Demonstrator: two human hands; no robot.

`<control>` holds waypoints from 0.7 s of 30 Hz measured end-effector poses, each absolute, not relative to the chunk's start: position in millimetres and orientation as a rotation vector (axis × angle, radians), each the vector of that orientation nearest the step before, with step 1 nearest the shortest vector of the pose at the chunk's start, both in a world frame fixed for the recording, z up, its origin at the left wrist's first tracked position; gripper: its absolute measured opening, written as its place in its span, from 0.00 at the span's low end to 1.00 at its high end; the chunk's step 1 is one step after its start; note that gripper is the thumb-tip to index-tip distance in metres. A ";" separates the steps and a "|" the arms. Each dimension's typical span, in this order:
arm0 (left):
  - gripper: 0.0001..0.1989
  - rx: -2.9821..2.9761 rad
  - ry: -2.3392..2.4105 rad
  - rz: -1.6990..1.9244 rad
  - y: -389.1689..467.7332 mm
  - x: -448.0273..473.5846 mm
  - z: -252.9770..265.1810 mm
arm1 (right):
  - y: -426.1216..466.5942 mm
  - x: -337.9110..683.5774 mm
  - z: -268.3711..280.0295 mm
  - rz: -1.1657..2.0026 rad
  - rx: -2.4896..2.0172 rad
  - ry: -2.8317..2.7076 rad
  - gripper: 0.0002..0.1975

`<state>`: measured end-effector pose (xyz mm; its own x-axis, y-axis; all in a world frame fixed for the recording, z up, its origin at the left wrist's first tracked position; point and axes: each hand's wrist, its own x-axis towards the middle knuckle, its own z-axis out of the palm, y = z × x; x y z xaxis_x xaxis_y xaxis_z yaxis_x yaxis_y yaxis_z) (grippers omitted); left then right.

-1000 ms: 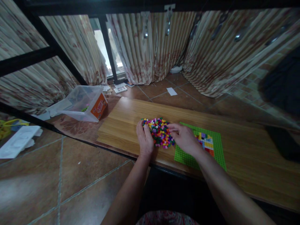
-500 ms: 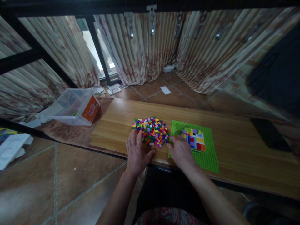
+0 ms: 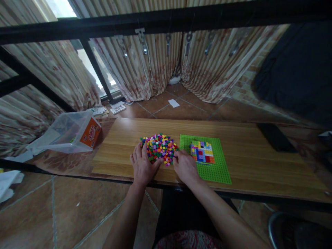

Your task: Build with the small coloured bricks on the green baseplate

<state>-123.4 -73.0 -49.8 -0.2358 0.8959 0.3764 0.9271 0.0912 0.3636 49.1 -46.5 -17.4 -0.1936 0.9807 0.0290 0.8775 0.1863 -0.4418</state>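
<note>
A loose pile of small coloured building bricks (image 3: 162,147) lies on a low wooden table. My left hand (image 3: 142,166) rests at the pile's left front edge, fingers spread and the thumb reaching toward the near bricks. At the pile's right edge is my right hand (image 3: 185,166), its fingers curled and pinched together; whatever is between them is hidden. Just right of it lies a green baseplate (image 3: 220,166), bearing a flat block of built-up multicoloured bricks (image 3: 202,152). The right hand covers part of the plate's left side.
A clear plastic box (image 3: 70,128) with an orange label stands beyond the table's left end. A black flat object (image 3: 276,137) lies toward the table's right end. Dark metal bars (image 3: 166,22) cross above, with curtains (image 3: 155,69) behind. A person in dark clothing (image 3: 295,72) is at the right.
My right hand has moved left from the baseplate's edge to the brick pile. My left hand stays by the pile, its thumb now nearer the bricks. The camera view has shifted.
</note>
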 end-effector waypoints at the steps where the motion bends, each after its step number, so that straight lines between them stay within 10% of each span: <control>1: 0.43 -1.913 -2.252 -0.876 -72.9 -124.9 -50.7 | -47.4 50.4 -16.9 0.499 -1.735 -2.122 0.08; 9: 0.28 -1.868 -2.145 -1.173 -70.6 -135.3 -54.2 | -67.2 101.3 0.5 0.784 -1.560 -1.713 0.06; 21: 0.24 -1.891 -2.133 -1.122 -67.3 -135.4 -53.1 | 8.5 206.1 31.2 0.329 -1.795 -2.402 0.11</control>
